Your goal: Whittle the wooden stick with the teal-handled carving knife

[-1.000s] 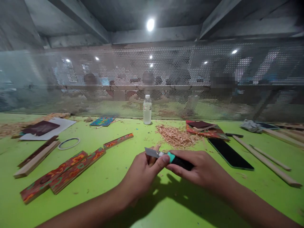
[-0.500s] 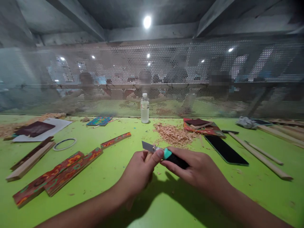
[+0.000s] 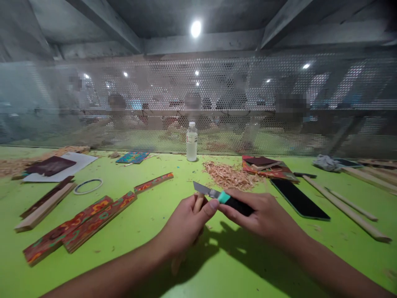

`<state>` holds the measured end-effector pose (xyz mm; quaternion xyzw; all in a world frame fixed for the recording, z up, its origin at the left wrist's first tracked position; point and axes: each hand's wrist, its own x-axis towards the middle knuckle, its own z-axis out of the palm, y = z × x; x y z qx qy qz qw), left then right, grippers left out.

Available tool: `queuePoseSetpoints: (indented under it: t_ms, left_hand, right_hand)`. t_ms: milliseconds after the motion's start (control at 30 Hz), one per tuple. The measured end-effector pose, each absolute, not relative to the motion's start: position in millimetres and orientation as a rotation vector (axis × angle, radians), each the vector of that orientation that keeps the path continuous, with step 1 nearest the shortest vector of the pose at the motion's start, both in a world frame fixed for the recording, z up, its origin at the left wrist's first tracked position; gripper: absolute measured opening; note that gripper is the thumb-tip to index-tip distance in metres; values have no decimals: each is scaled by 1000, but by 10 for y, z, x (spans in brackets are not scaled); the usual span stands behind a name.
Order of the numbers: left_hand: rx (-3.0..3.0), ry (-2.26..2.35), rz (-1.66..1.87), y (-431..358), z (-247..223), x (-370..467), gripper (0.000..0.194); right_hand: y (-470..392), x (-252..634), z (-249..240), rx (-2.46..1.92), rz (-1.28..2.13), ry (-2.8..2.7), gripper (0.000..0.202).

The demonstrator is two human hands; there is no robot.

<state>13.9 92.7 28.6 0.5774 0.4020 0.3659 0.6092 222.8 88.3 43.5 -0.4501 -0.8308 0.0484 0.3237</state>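
Note:
My left hand (image 3: 189, 223) is closed around a wooden stick (image 3: 199, 202). The stick's top end pokes out above the fist, and its lower end shows dimly below. In my right hand (image 3: 260, 211) is a utility knife (image 3: 237, 203) with a black and teal handle. Its blade (image 3: 201, 188) points left and lies across the stick's top end. My left thumb rests near the front of the knife. Beyond the hands is a heap of wood shavings (image 3: 229, 175) on the green table (image 3: 149, 215).
Left lie painted wooden strips (image 3: 102, 221), a plain wood bar (image 3: 45, 209), a white ring (image 3: 88, 186) and brown sandpaper (image 3: 51, 164). A bottle (image 3: 192, 142) stands before the perforated screen (image 3: 155, 91). Right are a phone (image 3: 299, 198) and carved wooden sticks (image 3: 347, 209).
The knife has shifted slightly right relative to my left hand, and more of the stick's top shows under the blade. The whole view has moved a little.

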Motion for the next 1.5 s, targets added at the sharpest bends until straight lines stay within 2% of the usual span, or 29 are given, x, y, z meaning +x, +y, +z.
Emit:
queuePoseSetpoints:
  t_ms: [200,433,767,1167,1500]
  left_hand:
    - [1365,916,941,902,216,155,61]
    - [1455,989,976,945,239,115,39]
    - [1515,1097,951,983,242,96,37]
    - [1491,1148,942,954,231,127,54]
    - [1545,896,1026,876,321,103,39]
  right_hand:
    - [904,2213,460,-1157,267,-2258,27]
    - [889,2204,432,-1191,264,-2227,28]
    - [793,2112,279,-1408,37,-2153,36]
    - [740,2085,246,-1395,-74,-2084,35]
    - [853,2213,426,-1253,-3,-2036,31]
